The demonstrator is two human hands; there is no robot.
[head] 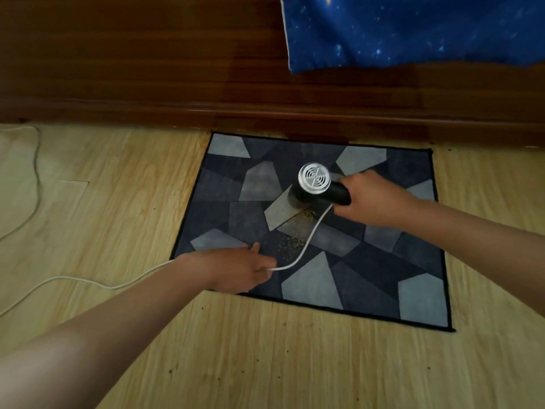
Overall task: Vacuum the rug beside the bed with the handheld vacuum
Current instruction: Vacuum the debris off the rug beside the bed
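Observation:
A grey and dark-blue patchwork rug (383, 261) lies on the wooden floor against the bed's side. My right hand (371, 199) grips the black handle of the handheld vacuum (315, 184), whose white vented rear cap faces up; its nozzle points down onto the rug's middle. A trail of yellowish crumbs (292, 234) lies on the rug just below the nozzle. My left hand (241, 268) pinches the vacuum's white cord (306, 240) above the rug's left front part.
The bed's dark wooden side panel (177, 69) runs across the top, with a blue starry sheet (413, 31) hanging over it at the right. The white cord (73, 280) trails left across the light wood floor (265, 355), which shows small dark specks.

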